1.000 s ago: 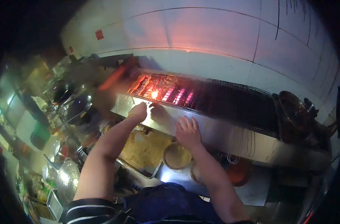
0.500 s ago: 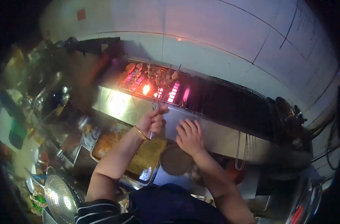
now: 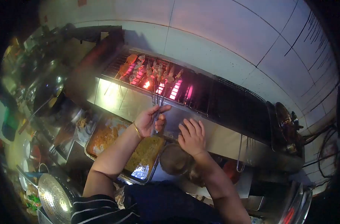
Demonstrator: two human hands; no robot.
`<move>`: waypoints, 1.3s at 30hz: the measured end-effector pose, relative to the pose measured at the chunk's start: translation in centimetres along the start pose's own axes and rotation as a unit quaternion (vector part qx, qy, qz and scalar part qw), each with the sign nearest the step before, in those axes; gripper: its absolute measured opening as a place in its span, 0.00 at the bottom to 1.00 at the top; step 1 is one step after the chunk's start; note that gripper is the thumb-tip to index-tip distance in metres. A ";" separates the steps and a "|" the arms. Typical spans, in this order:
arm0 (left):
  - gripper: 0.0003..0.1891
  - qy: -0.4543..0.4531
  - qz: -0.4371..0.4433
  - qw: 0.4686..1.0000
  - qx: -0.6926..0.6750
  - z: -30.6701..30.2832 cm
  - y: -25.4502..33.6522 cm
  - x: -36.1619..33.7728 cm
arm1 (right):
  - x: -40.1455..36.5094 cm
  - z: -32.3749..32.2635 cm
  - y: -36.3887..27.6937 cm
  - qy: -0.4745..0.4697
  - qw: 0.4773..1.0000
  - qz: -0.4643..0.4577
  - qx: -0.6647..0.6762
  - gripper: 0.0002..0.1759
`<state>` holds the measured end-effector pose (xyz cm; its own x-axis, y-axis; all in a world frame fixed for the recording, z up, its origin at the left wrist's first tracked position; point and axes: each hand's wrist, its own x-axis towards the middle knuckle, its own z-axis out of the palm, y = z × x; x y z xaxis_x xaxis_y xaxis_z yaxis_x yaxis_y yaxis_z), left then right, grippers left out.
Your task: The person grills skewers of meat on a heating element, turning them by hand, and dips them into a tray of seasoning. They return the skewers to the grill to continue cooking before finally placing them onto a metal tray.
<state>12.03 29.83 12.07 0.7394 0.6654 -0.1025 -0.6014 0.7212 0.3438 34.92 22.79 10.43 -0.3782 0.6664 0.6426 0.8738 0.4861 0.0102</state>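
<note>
1. A handful of meat skewers [image 3: 157, 98] are in play here, bunched at the handle ends and fanning out a bit toward the meat. Meat ends sit over the glowing part of the grill [image 3: 211, 95], handle ends come back over the steel front ledge [image 3: 140, 103].

2. Direction-wise: long axis runs away from the person, nearly straight up the view, meat tips toward the tiled wall [image 3: 211, 44]. The right-hand ones lean a little more to the right.

3. Left hand [image 3: 152, 120] has its fingers curled around the thin ends, thumb and index pinching near the top, and a bit of metal pokes out below the fist. Gold-coloured bracelet [image 3: 137, 130] on that wrist.

4. Right hand [image 3: 192, 137] is palm down by the ledge, fingers loosely extended toward the grill, no grip on anything that I can see. Can't tell if the fingertips are actually pressing on the metal.

5. More meat pieces [image 3: 124, 69], kinda orange, lie on the grate just left of the held bunch.

6. Below the ledge: a greasy rectangular tray [image 3: 87, 149] under the left forearm, with a round bowl [image 3: 174, 159] just beside it.
</note>
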 end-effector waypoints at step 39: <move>0.16 0.419 0.401 0.322 0.749 1.0 5.4 -8.6 | -0.3 0.1 0.3 0.017 1.000 -0.012 0.013 0.20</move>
<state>2.72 27.83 15.79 -0.1904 0.7929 0.5788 0.7867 -0.2295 0.5731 35.24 22.85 10.16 -0.3886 0.6344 0.6683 0.8561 0.5168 0.0071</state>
